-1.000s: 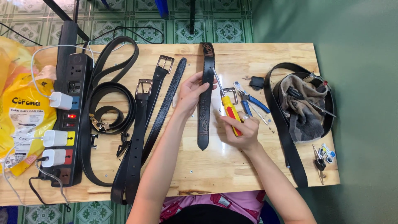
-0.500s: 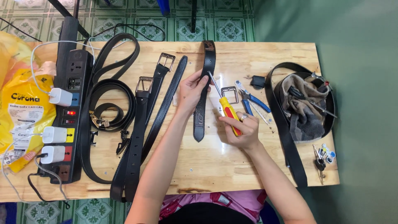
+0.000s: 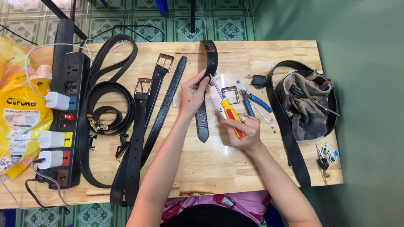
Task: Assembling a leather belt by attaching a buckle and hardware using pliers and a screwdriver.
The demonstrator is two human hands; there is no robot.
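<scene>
1. Nearest the wearer, the right hand (image 3: 244,131) is wrapped around the red-and-yellow handle of a screwdriver (image 3: 229,112), fingers curled tight; its shaft slants up and left, the tip meeting the short black belt strap (image 3: 205,90).
2. The left hand (image 3: 192,94) pinches that strap between thumb and fingertips at the spot the tip touches. The strap lies lengthwise across the middle of the wooden table (image 3: 210,168), one end over the far edge.
3. Progress, as a judgement: the strap carries no buckle, and a loose metal buckle (image 3: 230,95) lies just beside it, so fitting looks unfinished. Blue-handled pliers (image 3: 252,102) rest close by.
4. To the left lie several finished belts with buckles (image 3: 143,122), some coiled, beside a black power strip (image 3: 65,122) holding white chargers.
5. To the right, another black belt (image 3: 290,143) loops around a crumpled grey cloth (image 3: 305,111) with small tools on it; keys (image 3: 325,154) sit near the corner.
6. A yellow bag (image 3: 19,113) sits at the far left; its contents cannot be told.
</scene>
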